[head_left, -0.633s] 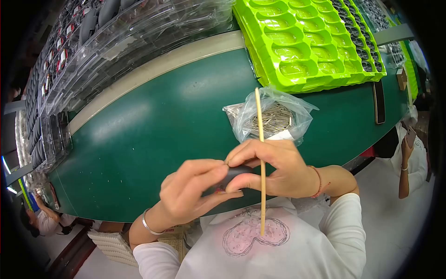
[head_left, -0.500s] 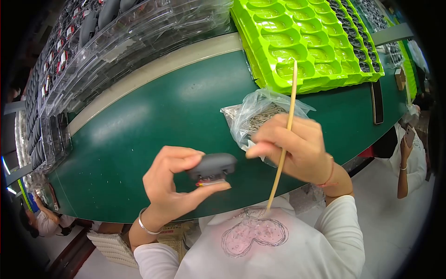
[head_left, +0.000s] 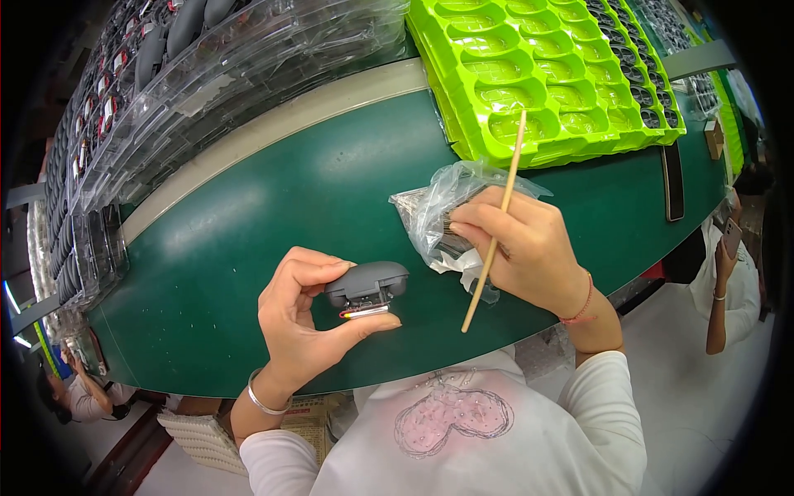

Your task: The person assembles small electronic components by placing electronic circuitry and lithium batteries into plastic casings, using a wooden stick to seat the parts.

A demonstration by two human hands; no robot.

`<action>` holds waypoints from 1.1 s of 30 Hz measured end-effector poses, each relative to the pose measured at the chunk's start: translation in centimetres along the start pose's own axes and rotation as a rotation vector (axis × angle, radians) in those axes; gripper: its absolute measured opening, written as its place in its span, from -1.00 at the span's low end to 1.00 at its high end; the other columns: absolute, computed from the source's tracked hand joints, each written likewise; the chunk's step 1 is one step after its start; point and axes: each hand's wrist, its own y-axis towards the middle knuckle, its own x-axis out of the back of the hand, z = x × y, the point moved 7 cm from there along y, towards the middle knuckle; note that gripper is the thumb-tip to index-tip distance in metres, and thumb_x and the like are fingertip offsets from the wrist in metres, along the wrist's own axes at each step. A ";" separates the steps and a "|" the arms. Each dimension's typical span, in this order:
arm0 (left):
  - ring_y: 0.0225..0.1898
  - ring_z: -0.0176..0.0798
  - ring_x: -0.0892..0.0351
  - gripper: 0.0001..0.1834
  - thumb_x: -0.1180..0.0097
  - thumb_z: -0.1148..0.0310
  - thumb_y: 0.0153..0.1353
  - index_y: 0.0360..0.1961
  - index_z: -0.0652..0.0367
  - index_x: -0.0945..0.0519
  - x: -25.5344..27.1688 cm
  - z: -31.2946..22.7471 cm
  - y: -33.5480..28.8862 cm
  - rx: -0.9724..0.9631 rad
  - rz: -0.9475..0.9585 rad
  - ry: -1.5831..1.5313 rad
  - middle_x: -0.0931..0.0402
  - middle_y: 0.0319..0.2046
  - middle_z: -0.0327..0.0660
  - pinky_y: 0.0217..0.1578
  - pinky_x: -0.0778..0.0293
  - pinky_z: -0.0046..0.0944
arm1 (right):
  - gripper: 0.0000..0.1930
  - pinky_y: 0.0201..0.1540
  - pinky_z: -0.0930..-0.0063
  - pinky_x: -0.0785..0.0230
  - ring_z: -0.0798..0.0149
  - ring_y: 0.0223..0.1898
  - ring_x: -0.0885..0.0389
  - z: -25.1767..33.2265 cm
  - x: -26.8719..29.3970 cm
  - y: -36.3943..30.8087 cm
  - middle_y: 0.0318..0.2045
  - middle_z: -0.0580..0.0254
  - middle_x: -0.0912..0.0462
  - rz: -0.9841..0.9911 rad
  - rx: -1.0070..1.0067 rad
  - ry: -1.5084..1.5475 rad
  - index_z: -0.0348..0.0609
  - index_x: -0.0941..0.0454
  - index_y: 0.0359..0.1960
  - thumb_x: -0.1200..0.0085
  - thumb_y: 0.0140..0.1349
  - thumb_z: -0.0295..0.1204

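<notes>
In my left hand (head_left: pixel 289 318), closed between thumb and fingers, is a dark grey rounded plastic housing (head_left: pixel 368 279). A silver battery pack (head_left: pixel 365 312) with red and yellow wire ends shows beneath it, above my thumb. My right hand (head_left: pixel 538 252) is closed, with a thin wooden stick (head_left: pixel 477 307) tucked slantwise through its fingers. The pinched fingertips of that hand are at the mouth of a clear plastic bag (head_left: pixel 423 227) holding thin metal pins (head_left: pixel 451 241). Whether the fingertips hold a pin cannot be made out.
A bright green tray (head_left: pixel 496 140) with dark parts in its far-right cells stands at the back of the green table (head_left: pixel 198 322). Stacked clear trays (head_left: pixel 248 91) of grey parts rise at left. A phone-like dark slab (head_left: pixel 673 186) lies right. Other people sit at both sides.
My right hand has lowered its fingertips to the pins in the bag, and the stick has shifted with it. The housing in my left hand has moved slightly left and up.
</notes>
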 end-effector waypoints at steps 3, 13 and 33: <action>-0.19 -0.26 -0.64 -0.36 -0.67 0.43 -0.28 -0.19 0.31 -0.51 -0.1 0.0 0.0 -0.013 0.028 -0.028 -0.52 -0.20 -0.05 -0.21 -0.66 -0.31 | -0.85 -0.43 0.37 -0.48 0.15 -0.45 -0.64 -0.1 0.7 0.2 -0.44 0.20 -0.64 -0.044 -0.039 0.142 -0.21 -0.60 -0.33 -0.31 0.08 -0.58; -0.16 -0.24 -0.64 -0.35 -0.64 0.49 -0.22 -0.14 0.33 -0.45 -2.1 0.0 -0.7 0.057 0.064 -0.335 -0.45 -0.16 -0.06 -0.12 -0.64 -0.30 | -0.80 -0.48 0.52 -0.30 0.32 -0.49 -0.54 3.4 -0.5 -0.1 -0.47 0.21 -0.64 -0.083 0.064 0.697 -0.25 -0.73 -0.29 -0.43 0.01 -0.61; -0.12 -0.25 -0.63 -0.35 -0.63 0.49 -0.20 -0.12 0.32 -0.43 -1.8 -0.3 -1.0 0.047 0.084 -0.324 -0.43 -0.16 -0.07 -0.09 -0.63 -0.30 | -0.77 -0.52 0.53 -0.21 0.38 -0.53 -0.51 3.7 -1.7 -0.9 -0.50 0.25 -0.63 -0.136 0.048 0.715 -0.26 -0.74 -0.27 -0.44 -0.01 -0.62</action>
